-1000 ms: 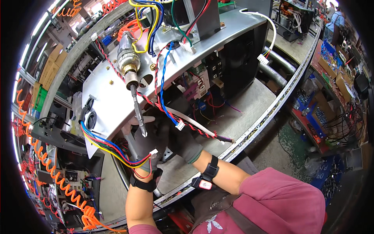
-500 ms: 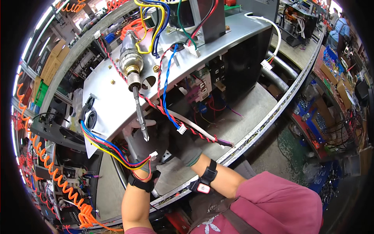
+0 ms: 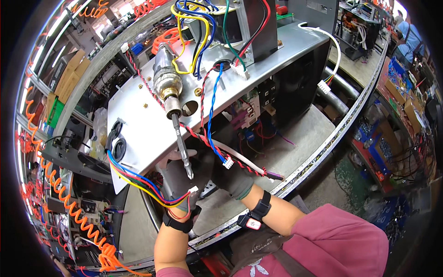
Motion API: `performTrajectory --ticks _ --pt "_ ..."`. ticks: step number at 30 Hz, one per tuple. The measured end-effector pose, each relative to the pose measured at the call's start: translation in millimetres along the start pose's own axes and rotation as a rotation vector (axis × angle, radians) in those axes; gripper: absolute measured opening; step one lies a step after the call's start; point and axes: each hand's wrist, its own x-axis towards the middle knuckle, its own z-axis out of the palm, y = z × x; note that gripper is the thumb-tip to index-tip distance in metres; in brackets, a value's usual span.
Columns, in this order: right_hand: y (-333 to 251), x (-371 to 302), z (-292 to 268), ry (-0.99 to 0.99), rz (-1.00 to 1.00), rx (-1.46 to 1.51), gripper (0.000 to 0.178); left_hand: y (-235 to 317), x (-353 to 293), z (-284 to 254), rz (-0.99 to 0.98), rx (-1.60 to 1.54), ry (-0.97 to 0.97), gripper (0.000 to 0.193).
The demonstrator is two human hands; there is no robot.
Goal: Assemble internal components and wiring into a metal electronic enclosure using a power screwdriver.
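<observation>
Both of my hands wear dark gloves and reach in under the front edge of a bare metal panel (image 3: 138,122) on an equipment chassis. My left hand (image 3: 177,175) is below the panel's left part, a pale fingertip showing near the edge. To its right, my right hand (image 3: 235,182) extends into the shadow beneath; its fingers are hidden. What either hand grips cannot be seen. A power screwdriver (image 3: 167,83) lies on the panel, its cross-head bit pointing over my left hand. A multicoloured wire bundle (image 3: 147,190) with a white plug hangs across my left wrist. Twisted red-and-blue wires (image 3: 211,120) dangle between the hands.
A white cable (image 3: 339,46) with a plug loops off the panel's right side. Metal rollers (image 3: 344,85) and a long rail (image 3: 318,152) run along the right. Parts bins (image 3: 380,147) stand beyond it. A coiled orange hose (image 3: 69,205) hangs at the left; another person (image 3: 410,39) is far right.
The whole view has shifted, so panel, screwdriver and arms appear slightly farther right and lower. Both hands stay under the panel edge.
</observation>
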Motion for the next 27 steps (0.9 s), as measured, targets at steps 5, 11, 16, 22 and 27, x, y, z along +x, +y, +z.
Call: performTrajectory --ticks 5,11,16,22,27 --pt "-12 -2 1 0.131 0.281 0.763 0.043 -16 -4 1 -0.12 -0.134 0.003 0.033" --pt "-13 -6 12 0.3 0.166 0.466 0.042 -34 -1 0 0.026 -0.192 -0.095 0.034" --pt "1 -12 8 0.126 0.275 0.556 0.045 -27 -3 -5 0.066 -0.135 -0.058 0.034" --pt "15 -27 6 0.067 0.219 0.233 0.052 -31 -3 3 0.105 0.074 0.06 0.041" --pt "19 -32 6 0.193 -0.103 -0.594 0.042 -20 -11 -1 -0.172 -0.126 -0.105 0.038"
